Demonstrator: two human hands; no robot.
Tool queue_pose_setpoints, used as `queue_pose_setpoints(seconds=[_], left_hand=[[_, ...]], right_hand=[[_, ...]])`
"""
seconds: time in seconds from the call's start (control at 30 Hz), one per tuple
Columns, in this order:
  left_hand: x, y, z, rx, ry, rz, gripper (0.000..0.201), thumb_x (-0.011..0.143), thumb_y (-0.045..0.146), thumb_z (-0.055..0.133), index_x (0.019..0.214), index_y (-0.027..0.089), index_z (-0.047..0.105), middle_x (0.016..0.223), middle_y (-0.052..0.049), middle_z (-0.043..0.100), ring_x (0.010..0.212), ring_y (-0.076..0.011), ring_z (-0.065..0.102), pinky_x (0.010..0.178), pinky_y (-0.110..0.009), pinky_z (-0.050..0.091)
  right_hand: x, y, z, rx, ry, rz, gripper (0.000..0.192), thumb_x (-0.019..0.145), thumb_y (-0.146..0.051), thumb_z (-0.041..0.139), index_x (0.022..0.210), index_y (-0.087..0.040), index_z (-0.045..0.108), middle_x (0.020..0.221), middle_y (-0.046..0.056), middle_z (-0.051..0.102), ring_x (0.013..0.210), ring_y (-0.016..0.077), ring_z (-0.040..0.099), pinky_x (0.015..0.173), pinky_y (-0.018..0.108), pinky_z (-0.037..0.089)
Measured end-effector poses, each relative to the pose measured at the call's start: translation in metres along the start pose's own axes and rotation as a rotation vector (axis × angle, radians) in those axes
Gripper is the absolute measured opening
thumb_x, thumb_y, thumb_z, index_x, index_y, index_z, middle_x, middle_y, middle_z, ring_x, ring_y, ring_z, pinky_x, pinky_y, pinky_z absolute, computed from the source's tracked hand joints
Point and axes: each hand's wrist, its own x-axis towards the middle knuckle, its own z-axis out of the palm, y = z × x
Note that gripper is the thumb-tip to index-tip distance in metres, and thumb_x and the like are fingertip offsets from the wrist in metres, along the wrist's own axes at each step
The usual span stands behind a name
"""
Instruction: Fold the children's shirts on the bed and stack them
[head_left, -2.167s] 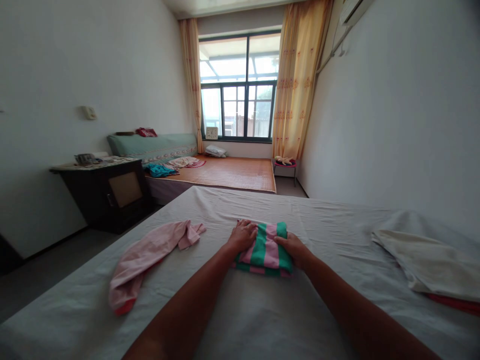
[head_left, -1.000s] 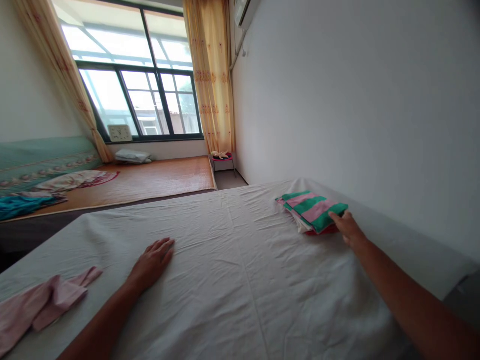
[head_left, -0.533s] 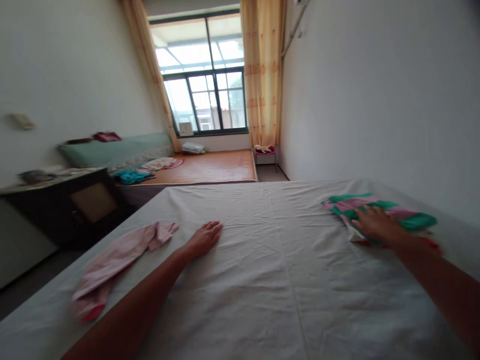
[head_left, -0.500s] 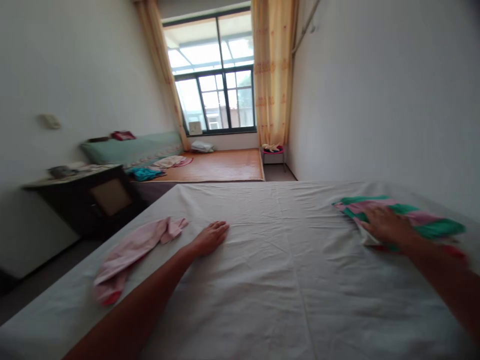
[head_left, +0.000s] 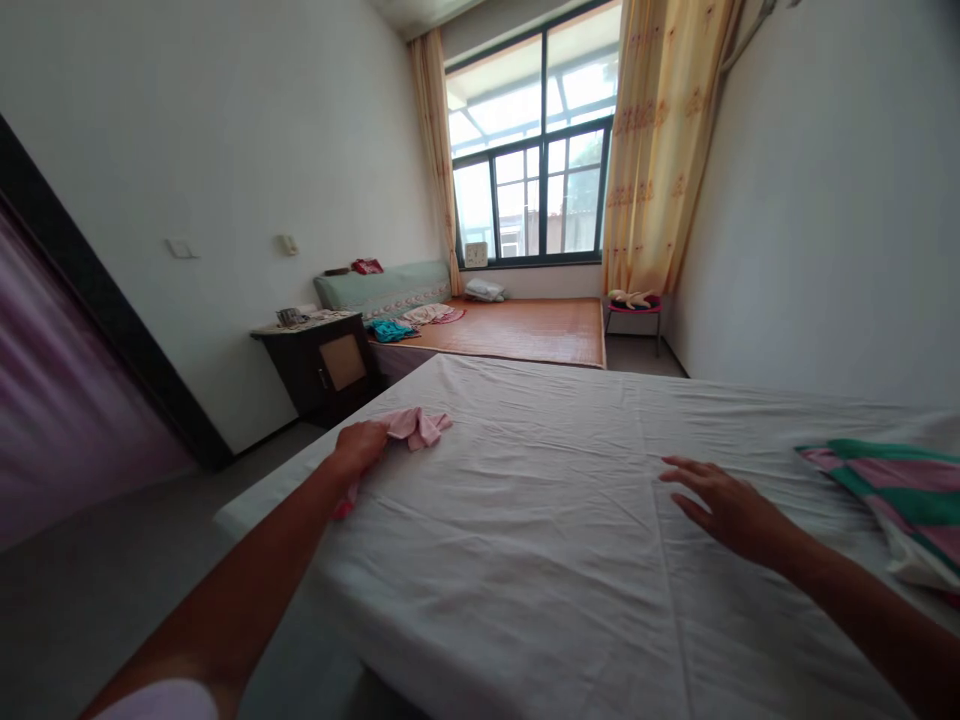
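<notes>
**Asker:** Hands first, please: where is each one?

**Describer:** Left hand [head_left: 361, 447] lies on a pink garment [head_left: 409, 428] at the near left corner of the bed [head_left: 540, 500], fingers curled over the cloth; whether it truly grips it I cannot tell. Right hand [head_left: 726, 508] hovers open, fingers spread, just above the white sheet, near a folded green-and-pink striped cloth [head_left: 896, 490] at the right edge.

**Asker:** What could go wrong?

**Describer:** Largest worry: the pink garment sits close to the bed's edge, so I judge a loose pull could drag it onto the floor [head_left: 150, 560]. Smaller: a sweep of the right arm might nudge the striped cloth and undo its folds.

**Asker:** Any containers?

**Describer:** None show contents. A dark cabinet [head_left: 321, 362] stands beyond the bed with its door shut; small items lie on top, too small to identify. A small stool [head_left: 634, 305] by the curtain carries something pale.
</notes>
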Motion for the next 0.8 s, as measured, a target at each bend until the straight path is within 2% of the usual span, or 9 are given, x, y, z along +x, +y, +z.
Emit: queue_pose_setpoints(seconds=[0.07,0.17,0.2,0.3,0.4,0.5,0.6,0.7,0.8], left_hand=[[0.012,0.024,-0.015,-0.198,0.012,0.065,0.023,0.079,0.032,0.053,0.084,0.017,0.069,0.084,-0.010,0.070,0.087,-0.0260,0.064,0.070,-0.030,0.045],[0.031,0.088,-0.040,-0.709,-0.008,0.218,0.038,0.082,0.048,0.049,0.074,0.015,0.065,0.066,-0.005,0.065,0.066,-0.0196,0.062,0.058,-0.026,0.045],[0.036,0.113,-0.049,-0.815,-0.012,0.251,0.044,0.085,0.053,0.044,0.076,0.015,0.063,0.065,-0.003,0.063,0.060,-0.0166,0.059,0.055,-0.025,0.044],[0.046,0.183,-0.071,-1.477,-0.076,0.301,0.044,0.079,0.056,0.055,0.083,0.013,0.063,0.068,-0.003,0.064,0.054,-0.0129,0.057,0.052,-0.024,0.047],[0.050,0.229,-0.076,-1.882,-0.137,0.396,0.043,0.080,0.052,0.059,0.102,0.015,0.062,0.085,-0.005,0.067,0.064,-0.0131,0.061,0.058,-0.025,0.052],[0.055,0.248,-0.054,-1.924,-0.264,0.426,0.041,0.081,0.047,0.062,0.112,0.021,0.059,0.090,-0.003,0.067,0.067,-0.0117,0.063,0.060,-0.023,0.052],[0.062,0.246,-0.014,-1.770,-0.399,0.286,0.042,0.077,0.046,0.066,0.110,0.021,0.061,0.099,-0.007,0.067,0.074,-0.0130,0.064,0.062,-0.023,0.052],[0.066,0.239,0.023,-1.583,-0.261,0.086,0.044,0.074,0.049,0.067,0.105,0.018,0.063,0.112,-0.011,0.063,0.084,-0.0163,0.064,0.066,-0.026,0.052],[0.056,0.240,0.040,-1.370,-0.122,0.210,0.044,0.077,0.054,0.059,0.102,0.017,0.066,0.108,-0.010,0.065,0.090,-0.0196,0.063,0.068,-0.027,0.050]], right_hand=[[0.008,-0.014,-0.005,0.082,-0.004,-0.044,0.030,0.085,-0.037,0.044,0.105,-0.029,0.065,0.126,0.005,0.060,0.112,0.0245,0.057,0.092,0.044,0.048],[0.023,-0.025,-0.009,0.228,0.006,-0.038,0.029,0.084,-0.036,0.047,0.103,-0.026,0.066,0.117,0.005,0.066,0.108,0.0235,0.060,0.095,0.041,0.046],[0.029,-0.025,-0.009,0.284,0.018,0.002,0.028,0.083,-0.036,0.048,0.101,-0.026,0.067,0.113,0.005,0.067,0.105,0.0234,0.062,0.094,0.040,0.046],[0.036,-0.011,-0.003,0.481,0.081,0.221,0.028,0.082,-0.036,0.048,0.099,-0.023,0.067,0.099,0.006,0.072,0.092,0.0228,0.067,0.083,0.037,0.051],[0.028,0.016,0.008,0.717,0.163,0.473,0.028,0.080,-0.038,0.049,0.097,-0.021,0.064,0.085,0.005,0.072,0.084,0.0222,0.068,0.068,0.033,0.054],[0.012,0.044,0.015,0.905,0.290,0.641,0.021,0.076,-0.038,0.054,0.087,-0.021,0.061,0.082,0.004,0.070,0.081,0.0216,0.068,0.060,0.030,0.055],[0.003,0.063,0.013,0.989,0.420,0.726,0.021,0.073,-0.036,0.055,0.087,-0.021,0.059,0.081,0.005,0.070,0.075,0.0216,0.068,0.057,0.031,0.055],[0.003,0.072,0.005,0.967,0.527,0.770,0.029,0.076,-0.038,0.052,0.098,-0.020,0.057,0.093,0.010,0.070,0.076,0.0218,0.068,0.058,0.031,0.055],[0.006,0.072,-0.002,0.939,0.570,0.826,0.035,0.081,-0.044,0.044,0.106,-0.021,0.054,0.109,0.012,0.067,0.083,0.0207,0.068,0.062,0.031,0.055]])
